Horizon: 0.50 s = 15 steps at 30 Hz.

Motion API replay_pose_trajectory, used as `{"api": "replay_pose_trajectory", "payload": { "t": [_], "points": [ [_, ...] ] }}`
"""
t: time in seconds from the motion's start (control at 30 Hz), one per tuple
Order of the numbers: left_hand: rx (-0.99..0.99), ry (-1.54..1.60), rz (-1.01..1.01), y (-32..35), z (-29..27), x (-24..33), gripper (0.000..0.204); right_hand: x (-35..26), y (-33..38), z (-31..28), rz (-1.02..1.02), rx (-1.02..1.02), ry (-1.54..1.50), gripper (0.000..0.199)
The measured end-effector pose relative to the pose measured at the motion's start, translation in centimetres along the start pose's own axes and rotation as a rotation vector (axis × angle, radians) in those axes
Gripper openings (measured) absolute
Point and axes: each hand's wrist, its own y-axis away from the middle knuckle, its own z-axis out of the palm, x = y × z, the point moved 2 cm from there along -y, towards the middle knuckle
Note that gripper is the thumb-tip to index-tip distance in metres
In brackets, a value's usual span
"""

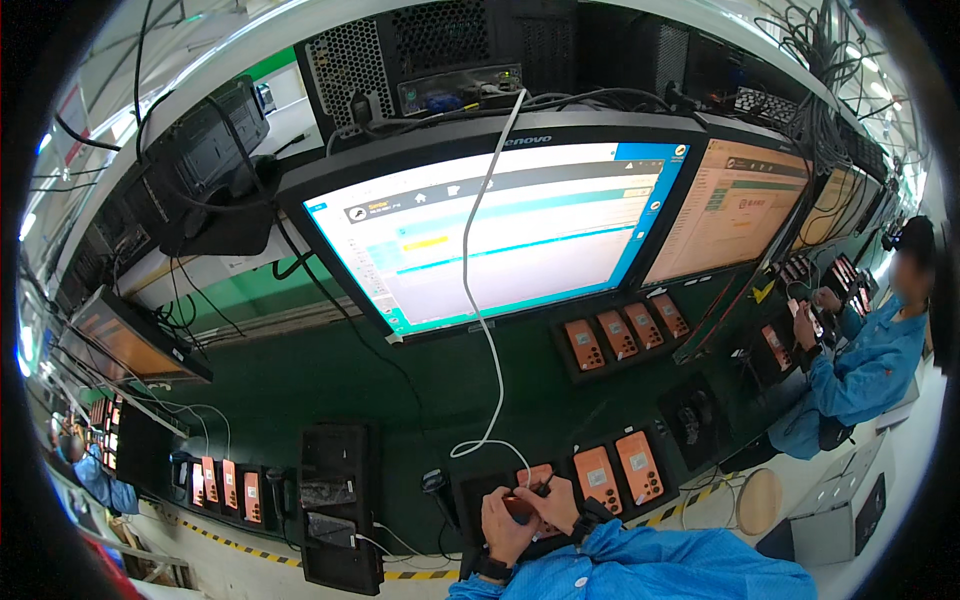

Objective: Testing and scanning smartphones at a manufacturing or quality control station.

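Your blue sleeve (pixel 660 565) fills the near edge, below your left hand (pixel 506 527) and right hand (pixel 558 506), both curled inward around a dark reddish-brown phone (pixel 518 506). It sits between them at the near end of a black tray (pixel 471 493); you cannot tell whether it touches the tray. It probably handles as light, rigid and smooth, with a surface that could slip or scratch, so the long edges look the safer hold. A white cable (pixel 468 250) drops across the monitor (pixel 520 225) and runs in to your right fingers.

Just right of your hands, two orange phones (pixel 600 480) lie in the tray; farther right sits a black holder (pixel 695 420), and beyond, on the far side, a tray of four orange phones (pixel 617 334).

Your fingers hide most of the phone and the cable's end, and another orange phone lies partly covered beneath your hands.
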Motion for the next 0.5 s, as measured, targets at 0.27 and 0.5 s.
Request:
{"api": "replay_pose_trajectory", "payload": {
  "t": [0.27,0.5],
  "points": [
    [-0.023,0.024,-0.022,0.2,0.5,-0.5,0.07,-0.6,-0.2,0.3,0.066,-0.019,-0.047,0.017],
    [0.019,0.007,0.009,0.2,0.4,-0.4,0.062,-0.8,0.1,0.1,0.08,-0.04,-0.06,0.015]
  ]
}}
